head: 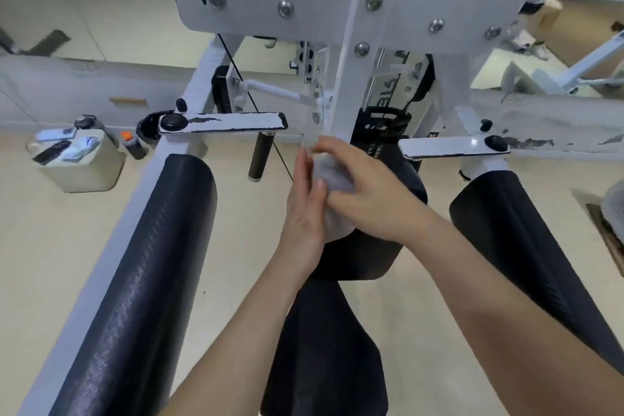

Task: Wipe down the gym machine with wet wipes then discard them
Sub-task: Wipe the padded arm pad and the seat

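A white-framed gym machine (364,54) with black padding fills the view. Its black seat (337,348) runs up the middle, and a black roller pad lies on each side, one on the left (152,267) and one on the right (526,246). Over the seat's far end both my hands hold a crumpled white wet wipe (332,179). My left hand (304,206) cups the wipe from the left with its thumb on it. My right hand (358,186) covers it from above with fingers curled round it. Most of the wipe is hidden between the hands.
A beige box-shaped container (87,165) stands on the floor at the left, with a wipes pack (81,145) and small items on top and an orange-capped bottle (131,145) beside it. White arms (233,121) with black knobs stick out at both sides.
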Available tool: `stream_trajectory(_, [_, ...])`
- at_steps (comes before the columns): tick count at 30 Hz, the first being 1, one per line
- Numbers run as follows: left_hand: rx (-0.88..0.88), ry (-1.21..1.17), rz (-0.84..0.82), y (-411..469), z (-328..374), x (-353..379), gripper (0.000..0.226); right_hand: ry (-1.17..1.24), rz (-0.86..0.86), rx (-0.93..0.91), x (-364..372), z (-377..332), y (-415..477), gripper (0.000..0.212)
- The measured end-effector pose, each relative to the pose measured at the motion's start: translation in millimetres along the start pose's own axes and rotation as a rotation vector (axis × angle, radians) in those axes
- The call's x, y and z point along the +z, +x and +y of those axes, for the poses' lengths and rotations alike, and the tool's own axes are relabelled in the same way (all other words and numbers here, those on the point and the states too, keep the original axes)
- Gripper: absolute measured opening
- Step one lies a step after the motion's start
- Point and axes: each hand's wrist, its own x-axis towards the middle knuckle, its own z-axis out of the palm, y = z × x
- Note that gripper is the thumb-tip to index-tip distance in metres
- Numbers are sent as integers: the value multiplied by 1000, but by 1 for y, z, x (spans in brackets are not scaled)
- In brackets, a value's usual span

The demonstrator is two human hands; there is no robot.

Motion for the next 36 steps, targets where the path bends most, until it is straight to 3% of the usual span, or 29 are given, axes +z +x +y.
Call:
stream_trajectory(3, [112, 247, 103, -6, -35, 11, 68, -149, 214, 27, -10, 27, 4, 40])
stream_trajectory(5, [28, 189, 164, -15, -61, 16, 71, -280, 360, 57, 5, 39, 8, 30])
stream_trajectory(8, [-97, 169, 187, -28, -107, 23, 68, -444, 537, -42, 32, 45, 6, 31])
stream_trajectory(13, [-231, 305, 31, -38, -181, 10, 43, -436, 626, -161, 40, 55, 1, 32])
stream_trajectory(16, [-240, 217, 54, -38, -163, 6, 33, -441, 642, -204, 44, 60, -2, 32])
stream_trajectory(20, [-33, 192, 151, -18, -98, 15, 72, -437, 731, -223, 59, 68, -16, 35])
stream_trajectory(22, [108, 191, 209, -8, -87, 19, 81, -288, 761, -236, 74, 71, -36, 41])
stream_trajectory(25, [137, 210, 223, -9, -102, 19, 81, -31, 746, -179, 107, 76, -74, 42])
stream_trajectory(27, [97, 227, 184, -20, -122, 17, 75, 163, 662, 60, 131, 82, -92, 37])
stream_trajectory(30, [-70, 297, 112, -31, -155, 11, 70, 532, 274, 506, 153, 97, -94, 26])
stream_trajectory(32, [-137, 324, 32, -31, -176, 2, 54, 640, 127, 610, 159, 106, -87, 26])
stream_trajectory(34, [-122, 323, -64, -31, -194, -4, 55, 654, 133, 619, 161, 106, -81, 33])
stream_trajectory(36, [-135, 416, -87, -36, -198, -4, 60, 606, 258, 611, 167, 104, -82, 27])
